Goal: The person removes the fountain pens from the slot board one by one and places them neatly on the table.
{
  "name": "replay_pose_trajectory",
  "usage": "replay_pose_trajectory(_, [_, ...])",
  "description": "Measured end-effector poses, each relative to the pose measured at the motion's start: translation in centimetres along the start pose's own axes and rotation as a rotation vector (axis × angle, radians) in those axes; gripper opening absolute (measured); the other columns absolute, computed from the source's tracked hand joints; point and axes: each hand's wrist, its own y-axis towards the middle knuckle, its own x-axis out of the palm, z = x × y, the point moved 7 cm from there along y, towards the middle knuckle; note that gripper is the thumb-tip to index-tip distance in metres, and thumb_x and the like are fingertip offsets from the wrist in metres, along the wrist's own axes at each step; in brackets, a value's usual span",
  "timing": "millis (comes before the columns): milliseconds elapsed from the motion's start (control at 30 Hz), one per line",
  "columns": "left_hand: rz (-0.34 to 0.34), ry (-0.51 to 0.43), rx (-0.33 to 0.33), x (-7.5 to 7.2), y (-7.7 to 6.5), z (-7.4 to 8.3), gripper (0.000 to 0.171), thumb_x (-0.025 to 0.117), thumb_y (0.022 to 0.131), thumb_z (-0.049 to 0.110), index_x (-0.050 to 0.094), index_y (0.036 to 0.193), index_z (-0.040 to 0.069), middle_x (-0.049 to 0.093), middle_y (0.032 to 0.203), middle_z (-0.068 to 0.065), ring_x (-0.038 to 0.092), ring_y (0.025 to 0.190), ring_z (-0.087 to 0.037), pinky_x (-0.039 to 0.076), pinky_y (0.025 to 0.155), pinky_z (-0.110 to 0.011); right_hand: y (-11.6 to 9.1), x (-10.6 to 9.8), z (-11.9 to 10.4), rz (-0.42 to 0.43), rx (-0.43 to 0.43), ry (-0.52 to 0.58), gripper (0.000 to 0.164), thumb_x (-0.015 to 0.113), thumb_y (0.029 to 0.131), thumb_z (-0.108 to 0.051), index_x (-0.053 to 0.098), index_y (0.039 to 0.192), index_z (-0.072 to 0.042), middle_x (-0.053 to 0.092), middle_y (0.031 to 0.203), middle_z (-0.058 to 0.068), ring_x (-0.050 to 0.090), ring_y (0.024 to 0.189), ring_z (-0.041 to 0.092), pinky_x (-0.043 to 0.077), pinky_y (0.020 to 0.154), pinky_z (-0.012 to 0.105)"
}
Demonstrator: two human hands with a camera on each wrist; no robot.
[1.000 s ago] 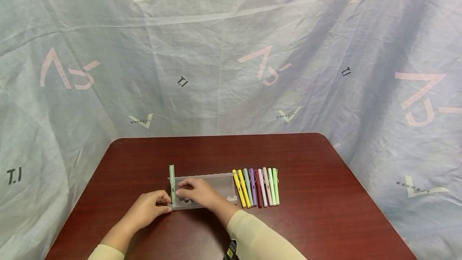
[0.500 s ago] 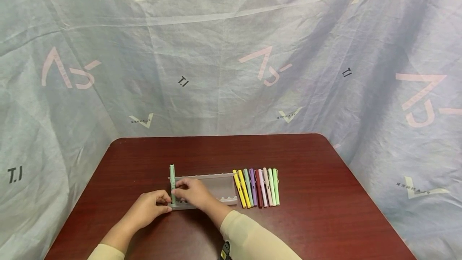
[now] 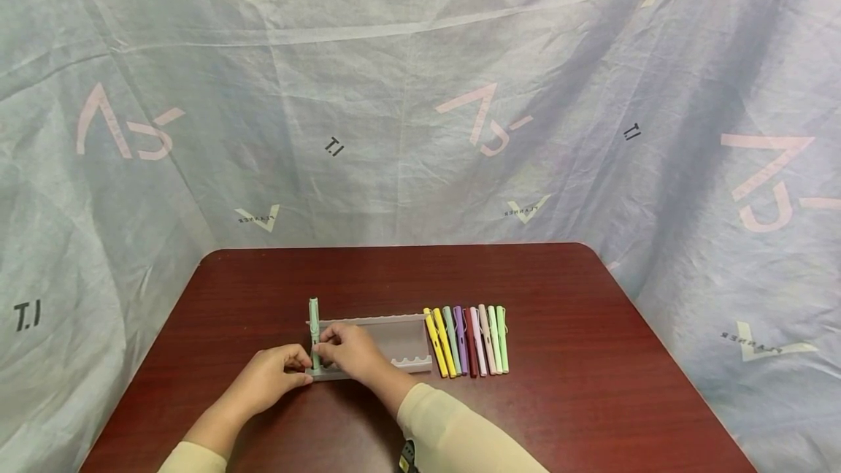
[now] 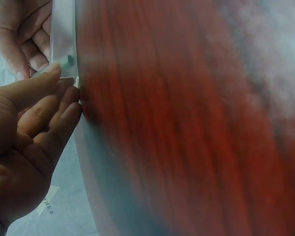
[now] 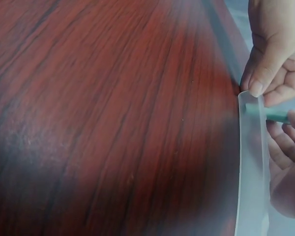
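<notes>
A pale green pen (image 3: 314,318) stands nearly upright at the left end of a translucent pen rack (image 3: 404,340) with notched rails. My right hand (image 3: 356,352) pinches the pen's lower part between thumb and fingers, reaching across the rack. At the rack's front left corner, my left hand (image 3: 264,382) grips the end, its thumb (image 5: 258,87) lying on the edge in the right wrist view. That view also has the green pen (image 5: 276,115) passing behind the rack's clear front strip (image 5: 253,162). Part of the rack's front rail is hidden behind my right hand.
Just right of the rack lies a row of several capped pens (image 3: 473,341) in yellow, teal, purple, dark red, pink and green. All rest on a dark red wooden table (image 3: 591,400). A grey printed cloth (image 3: 401,130) hangs behind the table.
My right hand has shifted slightly left and its fingers have closed on the green pen. The left hand keeps its place at the rack's corner.
</notes>
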Motion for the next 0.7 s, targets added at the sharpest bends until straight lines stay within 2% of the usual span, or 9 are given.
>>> replay_pose_trajectory(367, [-0.012, -0.015, -0.006, -0.1, -0.1, 0.1, 0.016, 0.078, 0.083, 0.020, 0.067, 0.093, 0.021, 0.070, 0.094, 0.009, 0.066, 0.091, -0.011, 0.052, 0.076, -0.032, -0.4, -0.6, -0.8, 0.039, -0.058, 0.012, 0.009, 0.071, 0.091, -0.025, 0.067, 0.092, -0.017, 0.065, 0.073, -0.011, 0.058, 0.060, -0.001, 0.044, 0.054, 0.017])
replay_pose_trajectory(467, [0.000, -0.006, 0.006, -0.1, -0.1, 0.0, 0.015, 0.079, 0.083, 0.019, 0.067, 0.093, 0.021, 0.070, 0.092, 0.010, 0.066, 0.090, -0.011, 0.053, 0.076, -0.031, -0.5, -1.1, -1.2, 0.051, -0.076, 0.062, 0.010, 0.070, 0.092, -0.023, 0.066, 0.095, -0.015, 0.066, 0.078, -0.008, 0.059, 0.065, 0.000, 0.047, 0.057, 0.018])
replay_pose_trajectory(567, [0.012, 0.002, 0.026, -0.1, -0.1, 0.1, 0.015, 0.079, 0.082, 0.019, 0.068, 0.092, 0.021, 0.071, 0.092, 0.011, 0.066, 0.089, -0.010, 0.053, 0.075, -0.029, -0.6, -1.6, -1.4, 0.052, -0.086, 0.141, 0.010, 0.070, 0.092, -0.019, 0.066, 0.096, -0.011, 0.066, 0.081, -0.005, 0.064, 0.070, 0.007, 0.054, 0.062, 0.022])
replay_pose_trajectory(700, [0.022, 0.008, 0.038, -0.1, 0.0, 0.2, 0.015, 0.079, 0.082, 0.020, 0.069, 0.092, 0.023, 0.071, 0.093, 0.011, 0.066, 0.088, -0.009, 0.052, 0.075, -0.027, -0.8, -2.0, -1.3, 0.019, -0.080, 0.273, 0.011, 0.069, 0.092, -0.014, 0.065, 0.097, -0.005, 0.065, 0.081, 0.000, 0.070, 0.077, 0.028, 0.059, 0.064, 0.034])
